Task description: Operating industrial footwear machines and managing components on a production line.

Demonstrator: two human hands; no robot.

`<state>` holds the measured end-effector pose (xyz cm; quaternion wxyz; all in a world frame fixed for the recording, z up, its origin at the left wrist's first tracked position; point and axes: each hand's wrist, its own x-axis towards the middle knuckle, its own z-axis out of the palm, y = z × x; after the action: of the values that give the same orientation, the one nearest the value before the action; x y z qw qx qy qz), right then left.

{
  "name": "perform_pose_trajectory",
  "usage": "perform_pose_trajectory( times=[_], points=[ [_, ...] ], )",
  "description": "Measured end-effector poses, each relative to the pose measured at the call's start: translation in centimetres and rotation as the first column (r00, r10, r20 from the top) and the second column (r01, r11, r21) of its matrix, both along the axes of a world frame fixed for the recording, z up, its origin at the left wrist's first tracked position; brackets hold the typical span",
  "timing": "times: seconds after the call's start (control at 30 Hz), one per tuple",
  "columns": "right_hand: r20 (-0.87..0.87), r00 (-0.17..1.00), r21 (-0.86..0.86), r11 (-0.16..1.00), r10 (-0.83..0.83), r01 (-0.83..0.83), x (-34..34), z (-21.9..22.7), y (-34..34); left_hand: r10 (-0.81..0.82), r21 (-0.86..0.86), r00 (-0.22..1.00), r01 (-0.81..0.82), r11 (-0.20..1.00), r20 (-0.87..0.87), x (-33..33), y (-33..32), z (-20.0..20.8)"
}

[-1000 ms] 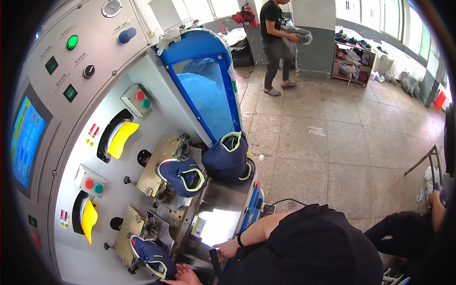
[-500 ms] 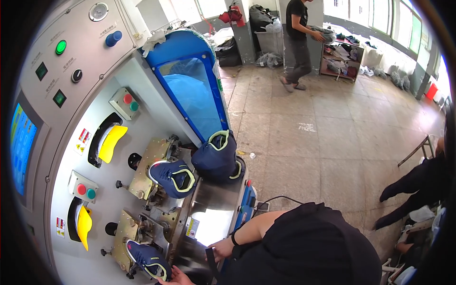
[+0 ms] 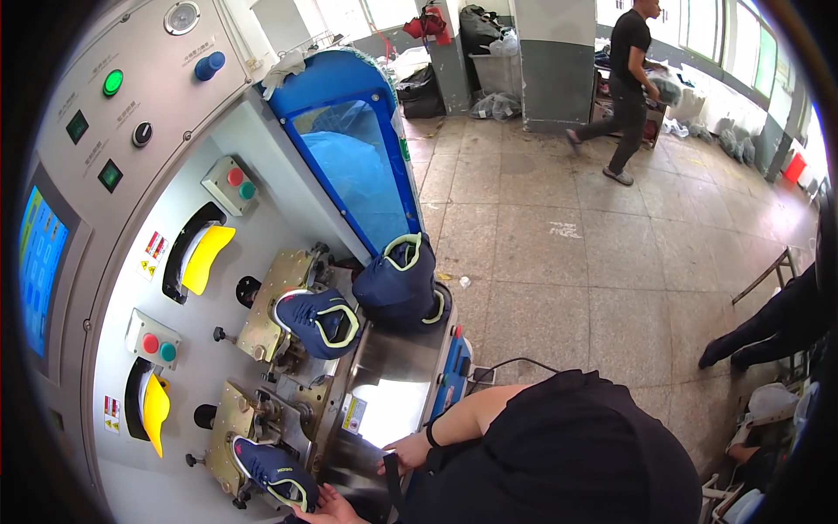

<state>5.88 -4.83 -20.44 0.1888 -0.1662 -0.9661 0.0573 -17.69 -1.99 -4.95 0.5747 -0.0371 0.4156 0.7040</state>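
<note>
Okay, three navy shoes with pale green trim on the machine: lower shoe [image 3: 275,472] on the bottom clamp, upper shoe [image 3: 316,319] on the clamp above it, third shoe [image 3: 400,284] standing heel-up at the foot of the blue hood [image 3: 353,166]. Left hand [image 3: 330,506] is palm up at the bottom edge, fingers [image 3: 325,494] spread wide and touching the lower shoe's heel end, not closed on it. Right hand [image 3: 407,451] rests on the steel tray [image 3: 393,367], fingers loosely curled, gripping nothing that can be seen; black wristband just behind it. Machine panel: two yellow pads [image 3: 205,258], two red-and-green button boxes [image 3: 229,183], one green lamp [image 3: 112,83], one blue knob [image 3: 209,64], one screen [image 3: 39,262] at far left. One person in black [image 3: 630,83] walks on the tiled floor well apart, at the back.
</note>
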Motion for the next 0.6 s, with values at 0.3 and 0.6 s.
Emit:
perform_pose_trajectory(
  times=[0.3,0.6],
  points=[
    [0.005,1.000,-0.080,0.997,0.018,-0.017,-0.5,-0.8,0.6,0.017,0.029,0.999,-0.018,0.999,0.029,0.4,-0.1,-0.3],
    [0.085,0.996,-0.083,0.996,0.026,-0.019,-0.4,0.0,0.5,-0.035,0.052,0.999,0.036,0.998,-0.026,0.4,-0.4,-0.1]
  ],
)
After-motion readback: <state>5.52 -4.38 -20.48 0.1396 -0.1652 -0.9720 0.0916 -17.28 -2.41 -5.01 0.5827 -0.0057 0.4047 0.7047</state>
